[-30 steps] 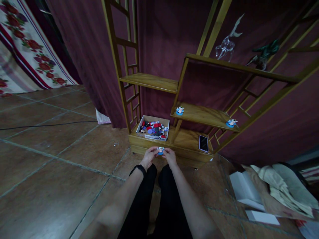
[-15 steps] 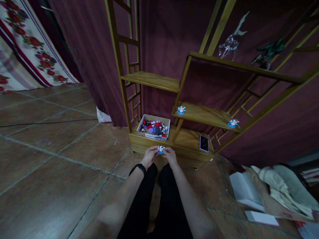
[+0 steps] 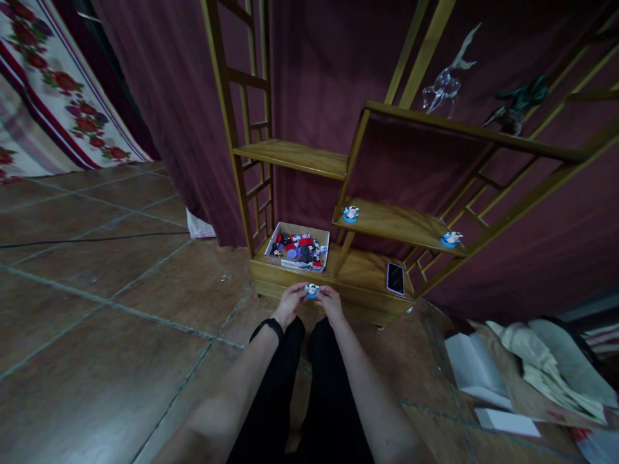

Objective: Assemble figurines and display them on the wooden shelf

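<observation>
My left hand (image 3: 289,303) and my right hand (image 3: 331,301) meet in front of a low wooden shelf unit (image 3: 338,283). Between their fingertips both pinch a small toy figure on a blue round base (image 3: 312,291). A black band circles my left wrist. Just beyond the hands a white cardboard box (image 3: 298,247) full of several small toy pieces sits on the bottom board. Two similar figures on blue bases stand on the middle shelf, one at its left end (image 3: 349,213) and one at its right end (image 3: 451,239).
A phone (image 3: 395,278) lies on the bottom board to the right. A glass animal (image 3: 443,72) and a dark figurine (image 3: 517,103) stand on the upper shelf. Dark red curtain hangs behind. White boxes (image 3: 476,370) and cloth (image 3: 546,367) lie on the tiled floor at right.
Almost nothing differs; both hands stay on the small figure, and the view has shifted slightly.
</observation>
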`<state>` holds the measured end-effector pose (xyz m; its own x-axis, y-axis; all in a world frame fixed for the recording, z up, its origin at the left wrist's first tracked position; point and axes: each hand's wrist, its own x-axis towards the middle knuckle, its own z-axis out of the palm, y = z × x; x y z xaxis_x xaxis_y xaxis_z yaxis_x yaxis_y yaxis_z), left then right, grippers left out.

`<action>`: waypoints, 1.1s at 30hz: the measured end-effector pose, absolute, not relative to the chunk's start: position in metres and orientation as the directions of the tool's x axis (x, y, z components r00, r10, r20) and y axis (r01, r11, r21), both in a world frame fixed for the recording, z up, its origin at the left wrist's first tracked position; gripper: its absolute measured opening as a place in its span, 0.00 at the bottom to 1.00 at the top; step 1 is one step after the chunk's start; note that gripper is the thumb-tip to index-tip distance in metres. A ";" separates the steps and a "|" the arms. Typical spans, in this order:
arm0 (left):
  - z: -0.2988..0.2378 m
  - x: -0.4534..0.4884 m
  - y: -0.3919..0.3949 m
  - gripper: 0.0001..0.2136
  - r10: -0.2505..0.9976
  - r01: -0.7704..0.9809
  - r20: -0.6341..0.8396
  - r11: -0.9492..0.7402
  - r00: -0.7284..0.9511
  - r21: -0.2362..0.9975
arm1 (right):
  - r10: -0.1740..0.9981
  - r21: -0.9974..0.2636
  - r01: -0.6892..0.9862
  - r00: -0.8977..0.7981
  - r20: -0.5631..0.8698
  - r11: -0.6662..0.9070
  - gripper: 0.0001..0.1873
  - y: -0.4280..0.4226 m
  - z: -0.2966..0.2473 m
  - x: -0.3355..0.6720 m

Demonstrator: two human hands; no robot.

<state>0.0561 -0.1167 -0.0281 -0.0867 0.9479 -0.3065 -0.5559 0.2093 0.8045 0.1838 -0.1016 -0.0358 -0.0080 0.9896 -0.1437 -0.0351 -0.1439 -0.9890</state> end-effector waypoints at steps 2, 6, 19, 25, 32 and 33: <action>-0.029 0.056 -0.116 0.10 0.950 -0.565 -0.297 0.196 -0.093 0.801 | 0.992 -0.990 -0.046 -0.001 -0.130 -0.130 0.10 -0.102 -0.035 0.183; -0.030 0.056 -0.116 0.11 0.957 -0.570 -0.278 0.180 -0.088 0.802 | 0.993 -0.991 -0.072 0.020 -0.114 -0.113 0.10 -0.102 -0.036 0.182; -0.022 0.056 -0.120 0.11 0.974 -0.569 -0.221 0.156 -0.047 0.807 | 0.998 -0.993 -0.117 -0.060 0.011 0.004 0.12 -0.102 -0.033 0.188; -0.019 0.055 -0.120 0.10 0.972 -0.565 -0.230 0.165 -0.044 0.808 | 0.998 -0.993 -0.112 -0.057 -0.022 -0.029 0.12 -0.106 -0.024 0.187; -0.023 0.054 -0.119 0.14 0.967 -0.583 -0.255 0.200 -0.013 0.788 | 0.996 -0.996 -0.032 -0.034 -0.084 -0.086 0.13 -0.106 -0.023 0.185; -0.023 0.054 -0.119 0.15 0.965 -0.581 -0.263 0.205 -0.017 0.787 | 0.996 -0.996 -0.029 -0.030 -0.086 -0.087 0.14 -0.106 -0.024 0.184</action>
